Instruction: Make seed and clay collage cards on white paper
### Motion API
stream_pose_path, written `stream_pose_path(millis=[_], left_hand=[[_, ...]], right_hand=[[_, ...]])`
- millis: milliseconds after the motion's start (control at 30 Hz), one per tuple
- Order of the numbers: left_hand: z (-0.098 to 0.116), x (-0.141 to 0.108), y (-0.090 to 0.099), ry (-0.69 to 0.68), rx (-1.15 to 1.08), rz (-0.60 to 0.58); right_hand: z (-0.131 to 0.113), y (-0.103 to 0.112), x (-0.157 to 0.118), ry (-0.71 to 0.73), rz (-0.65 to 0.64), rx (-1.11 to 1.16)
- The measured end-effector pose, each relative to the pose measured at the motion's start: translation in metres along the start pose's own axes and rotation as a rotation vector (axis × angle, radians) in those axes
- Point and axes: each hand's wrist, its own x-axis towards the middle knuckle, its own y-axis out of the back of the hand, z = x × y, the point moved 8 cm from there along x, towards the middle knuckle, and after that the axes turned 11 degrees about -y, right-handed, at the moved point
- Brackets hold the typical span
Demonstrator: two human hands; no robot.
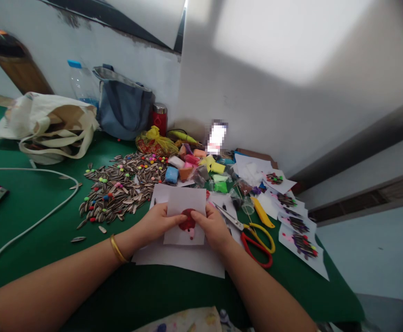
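Note:
A small white paper card [186,199] is held upright between my two hands, over larger white sheets [183,260] on the table. On it sits a flattened dark red clay shape [187,224] with a pink pointed end and small dark dots. My left hand [158,220] grips the card's left edge, its thumb on the clay. From the right edge my right hand [218,226] holds it too, its thumb also touching the clay. The fingers behind the card are hidden. Scissors [253,240] with yellow and red handles lie just right of my right hand.
Sunflower seeds [118,189] with coloured balls spread at left. Clay packets [194,168] lie beyond the card. At right are a yellow cutter [263,212] and seed-decorated cards [301,244]. Bags [125,108], a red flask [159,119] and a lit, blurred phone [217,137] stand behind.

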Motion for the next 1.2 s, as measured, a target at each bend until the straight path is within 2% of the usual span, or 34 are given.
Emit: stream_pose_path(millis=[200, 567, 767, 933, 1200], left_hand=[[0.007, -0.001, 0.002, -0.024, 0.007, 0.034], [0.002, -0.001, 0.000, -0.007, -0.077, 0.017], [-0.001, -0.003, 0.002, 0.006, -0.094, 0.053], [0.001, -0.002, -0.001, -0.009, -0.125, 0.012], [0.003, -0.001, 0.004, -0.020, -0.036, 0.062]], right_hand=[[-0.002, -0.001, -0.001, 0.009, -0.017, -0.030], [0.001, 0.003, 0.001, 0.017, 0.000, -0.053], [-0.001, 0.007, 0.001, 0.104, 0.027, -0.122], [0.001, 0.008, 0.003, 0.098, 0.043, -0.130], [-0.003, -0.003, -0.001, 0.085, -0.040, -0.118]])
